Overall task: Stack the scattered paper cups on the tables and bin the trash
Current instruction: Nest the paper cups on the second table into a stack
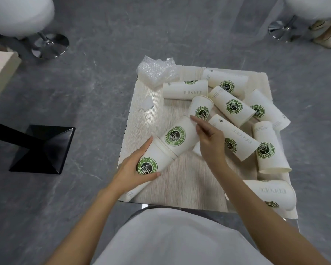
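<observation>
My left hand (131, 169) is wrapped round the outer cup (157, 155), thumb along its near side and fingers over the far side. The cup lies tilted on its side at the near left corner of the table (151, 119). My right hand (211, 140) curls over the base end of the inner cup (178, 136), which sits partly nested in the outer one's mouth.

The tabletop is pale, wood-grained and square. Loose cups (231, 106) lie on their sides across its right half, some overlapping, and one stands upright just beyond my right fingertips. A wad of bubble wrap (157, 71) sits on the far left corner, with a small white scrap (146, 104) near it.

The floor (96, 83) is grey and marbled. A black pedestal base (44, 148) stands to the left, and a white stool on a chrome foot (50, 44) is further back.
</observation>
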A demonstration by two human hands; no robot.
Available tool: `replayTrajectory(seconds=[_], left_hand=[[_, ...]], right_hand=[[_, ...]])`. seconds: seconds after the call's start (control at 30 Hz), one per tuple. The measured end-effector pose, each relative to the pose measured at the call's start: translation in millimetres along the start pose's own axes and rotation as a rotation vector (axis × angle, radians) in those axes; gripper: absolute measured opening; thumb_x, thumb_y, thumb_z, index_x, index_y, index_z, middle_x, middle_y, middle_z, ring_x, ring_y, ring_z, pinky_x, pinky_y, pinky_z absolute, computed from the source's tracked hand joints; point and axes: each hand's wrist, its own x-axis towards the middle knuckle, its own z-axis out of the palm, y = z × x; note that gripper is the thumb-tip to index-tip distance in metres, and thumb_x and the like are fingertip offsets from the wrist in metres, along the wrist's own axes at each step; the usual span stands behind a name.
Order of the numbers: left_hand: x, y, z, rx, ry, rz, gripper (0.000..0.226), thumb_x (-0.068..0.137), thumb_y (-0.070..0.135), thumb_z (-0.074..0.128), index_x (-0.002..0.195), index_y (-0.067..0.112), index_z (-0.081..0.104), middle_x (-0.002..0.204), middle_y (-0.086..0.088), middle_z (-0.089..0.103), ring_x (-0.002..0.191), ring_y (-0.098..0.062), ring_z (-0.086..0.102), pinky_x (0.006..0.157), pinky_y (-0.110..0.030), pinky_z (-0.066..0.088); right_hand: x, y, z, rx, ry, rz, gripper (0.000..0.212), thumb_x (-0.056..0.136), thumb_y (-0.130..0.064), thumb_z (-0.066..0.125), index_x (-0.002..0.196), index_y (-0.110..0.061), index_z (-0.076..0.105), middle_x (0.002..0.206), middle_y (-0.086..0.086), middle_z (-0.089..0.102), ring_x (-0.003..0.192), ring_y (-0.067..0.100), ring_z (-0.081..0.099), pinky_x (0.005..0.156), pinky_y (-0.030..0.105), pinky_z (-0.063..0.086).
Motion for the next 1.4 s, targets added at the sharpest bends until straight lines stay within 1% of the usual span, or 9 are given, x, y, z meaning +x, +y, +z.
replayTrajectory(seconds=[0.2,0.37,0.5,0.6,0.77,0.9,1.03,1.17,1.4], left_hand=[[-1,11,6,0.033,-0.039,-0.004,0.099,0.067,0.065,0.069,0.145,0.065,0.007,0.133,0.019,0.053,0.107,-0.004,0.06,0.092,-0.04,0.053],[-2,17,10,0.007,-0.043,0.005,0.098,0.068,0.066,0.069,0.144,0.066,0.007,0.138,0.025,0.048,0.111,-0.001,0.059,0.095,-0.039,0.052],[0,21,13,-0.03,-0.031,-0.001,0.098,0.074,0.054,0.078,0.143,0.067,0.01,0.133,0.026,0.053,0.108,0.0,0.061,0.095,-0.039,0.053],[4,23,16,-0.063,-0.026,-0.026,0.1,0.076,0.045,0.08,0.143,0.067,0.01,0.121,0.025,0.06,0.101,0.0,0.063,0.091,-0.036,0.054],[11,27,19,-0.11,-0.045,-0.04,0.1,0.078,0.038,0.081,0.148,0.059,0.012,0.113,0.024,0.063,0.097,0.002,0.064,0.084,-0.023,0.053],[16,31,22,-0.127,-0.037,-0.042,0.1,0.078,0.039,0.081,0.146,0.063,0.012,0.115,0.026,0.061,0.099,0.002,0.063,0.087,-0.028,0.055],[26,36,21,-0.134,-0.022,-0.048,0.101,0.077,0.039,0.081,0.145,0.063,0.011,0.116,0.036,0.055,0.1,0.006,0.061,0.085,-0.025,0.054],[35,34,18,-0.138,-0.028,-0.054,0.102,0.078,0.036,0.081,0.146,0.063,0.01,0.117,0.044,0.051,0.103,0.008,0.059,0.085,-0.022,0.053],[46,26,11,-0.16,0.01,-0.106,0.102,0.08,0.029,0.08,0.152,0.05,0.012,0.114,0.054,0.045,0.104,0.018,0.055,0.077,-0.003,0.045]], right_hand=[[-12,4,13,0.029,-0.16,0.012,0.034,0.093,0.006,0.048,0.117,-0.012,0.065,0.116,0.006,0.067,0.109,0.012,0.061,0.094,0.017,0.045],[-12,3,11,-0.069,-0.323,0.026,0.033,0.096,-0.001,0.045,0.12,-0.016,0.064,0.12,-0.007,0.063,0.116,0.006,0.055,0.102,0.022,0.04],[-13,-1,8,-0.069,-0.32,0.06,0.032,0.099,-0.012,0.046,0.127,-0.018,0.058,0.113,0.002,0.067,0.106,0.011,0.059,0.098,0.028,0.043],[-21,-4,12,-0.041,-0.362,0.071,0.029,0.099,-0.015,0.048,0.125,-0.017,0.061,0.12,-0.008,0.063,0.114,0.003,0.056,0.1,0.023,0.042],[-26,-5,14,0.053,-0.362,0.097,0.03,0.097,-0.012,0.052,0.126,-0.014,0.06,0.123,-0.003,0.063,0.115,0.002,0.056,0.095,0.016,0.044],[-21,-1,7,0.009,-0.411,0.069,0.032,0.098,-0.015,0.05,0.129,-0.018,0.057,0.121,-0.005,0.062,0.115,0.003,0.055,0.098,0.018,0.042],[2,-2,0,0.079,-0.256,0.074,0.03,0.097,-0.011,0.05,0.125,-0.02,0.057,0.083,0.006,0.061,0.078,0.014,0.055,0.077,0.025,0.046],[43,9,-15,0.008,-0.088,0.123,0.025,0.095,-0.006,0.05,0.114,-0.015,0.063,0.081,-0.002,0.068,0.074,0.007,0.061,0.082,0.028,0.049],[102,31,-29,-0.097,-0.038,0.146,0.023,0.094,-0.005,0.048,0.109,-0.008,0.065,0.082,-0.001,0.066,0.077,0.005,0.06,0.077,0.02,0.046]])
